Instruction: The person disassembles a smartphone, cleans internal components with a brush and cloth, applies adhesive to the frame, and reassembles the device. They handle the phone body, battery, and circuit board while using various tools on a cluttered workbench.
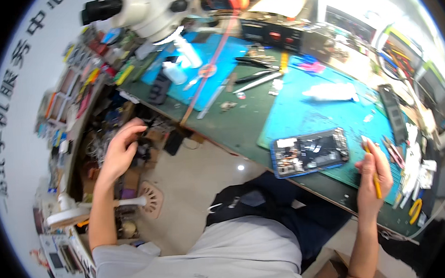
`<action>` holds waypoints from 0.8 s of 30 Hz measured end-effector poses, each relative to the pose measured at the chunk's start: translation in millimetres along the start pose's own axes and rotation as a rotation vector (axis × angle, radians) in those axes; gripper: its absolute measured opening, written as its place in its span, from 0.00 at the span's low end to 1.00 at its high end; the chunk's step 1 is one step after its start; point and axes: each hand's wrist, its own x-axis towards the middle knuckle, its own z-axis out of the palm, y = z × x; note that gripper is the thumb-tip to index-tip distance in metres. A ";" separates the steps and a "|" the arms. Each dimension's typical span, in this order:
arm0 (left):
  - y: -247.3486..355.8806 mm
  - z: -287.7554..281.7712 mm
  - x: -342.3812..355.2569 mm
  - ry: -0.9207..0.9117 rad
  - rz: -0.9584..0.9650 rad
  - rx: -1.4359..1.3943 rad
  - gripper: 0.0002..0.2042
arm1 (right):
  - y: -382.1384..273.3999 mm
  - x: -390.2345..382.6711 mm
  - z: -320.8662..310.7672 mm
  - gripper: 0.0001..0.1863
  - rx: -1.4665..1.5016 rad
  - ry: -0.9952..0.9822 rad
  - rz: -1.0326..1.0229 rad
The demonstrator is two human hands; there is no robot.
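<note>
My right hand [376,178] is closed around a slim yellow pen-like tool [376,177] above the right part of the work mat. I cannot tell its exact kind. To that hand's left lies an opened smartphone [311,152] with a blue frame, its inner parts exposed, near the table's front edge. My left hand [121,150] is held away from the table, over a cluttered heap [99,140] at the left. Its fingers are loosely curled, thumb apart, and nothing shows in them.
A microscope [150,14] stands at the back left, with a white bottle [174,72] below it. Pliers [254,77], tweezers [258,82] and a white tube [331,92] lie on the table. A white fan [68,217] is at my lower left.
</note>
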 end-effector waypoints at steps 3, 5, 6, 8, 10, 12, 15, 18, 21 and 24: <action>44.1 11.2 8.7 0.007 0.137 0.260 0.24 | -2.7 6.0 -0.4 0.15 -0.085 -0.024 -0.090; 64.7 4.5 27.9 -0.209 -0.493 0.097 0.24 | -9.4 5.7 3.1 0.13 0.024 -0.019 -0.016; 68.7 6.7 34.4 -0.181 -0.373 0.152 0.24 | -10.0 5.7 2.4 0.13 0.024 -0.021 0.008; 69.4 16.9 37.7 -0.034 0.081 0.188 0.24 | -10.0 4.5 2.9 0.13 0.050 0.013 0.026; 77.8 26.9 49.1 0.179 0.419 0.570 0.16 | -8.9 5.5 3.0 0.12 0.054 0.019 0.020; 64.9 13.1 52.8 0.048 -0.048 0.317 0.06 | -13.7 9.3 3.4 0.13 -0.014 -0.023 -0.078; 78.2 22.4 58.1 -0.072 -0.094 -0.019 0.02 | -14.4 8.7 1.2 0.14 0.017 -0.077 -0.068; 133.0 80.8 74.4 -0.011 0.283 -0.124 0.13 | -15.5 10.3 5.6 0.12 -0.015 -0.147 -0.091; 149.4 103.4 105.2 -0.240 0.640 -0.072 0.17 | -17.1 11.0 0.6 0.12 -0.032 -0.143 -0.094; 186.1 137.3 120.0 -0.480 0.658 -0.234 0.16 | -16.2 14.1 0.9 0.12 -0.052 -0.147 -0.100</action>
